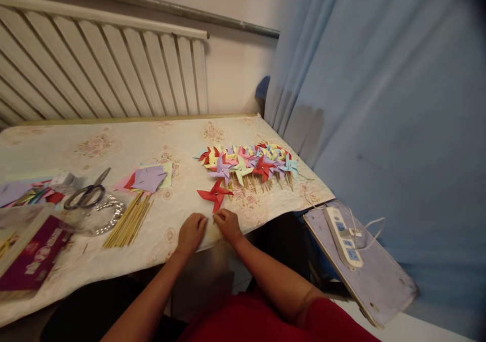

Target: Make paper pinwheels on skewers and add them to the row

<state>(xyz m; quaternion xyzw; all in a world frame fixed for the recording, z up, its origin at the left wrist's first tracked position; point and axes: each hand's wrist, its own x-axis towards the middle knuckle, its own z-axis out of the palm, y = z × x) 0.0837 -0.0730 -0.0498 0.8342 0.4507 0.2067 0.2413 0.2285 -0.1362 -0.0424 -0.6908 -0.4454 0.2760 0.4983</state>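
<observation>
A red paper pinwheel (215,194) with a pin at its centre lies just beyond my hands. My right hand (228,224) is closed in a pinch at the lower tip of this pinwheel; its stick is hidden. Beside it, my left hand (192,232) rests at the table's front edge with fingers curled in, and what they hold, if anything, is hidden. Behind the red one lies a cluster of finished pinwheels (242,170) in several colours, their sticks pointing toward me. To the left are a bundle of thin wooden sticks (129,220) and a stack of coloured paper squares (149,178).
Black-handled scissors (88,195) lie at the left near a round clear case of pearl-headed pins (104,215). A purple box (34,253) and paper scraps (41,193) are farther left. A white power strip (343,238) sits on a low surface by the blue curtain (341,104).
</observation>
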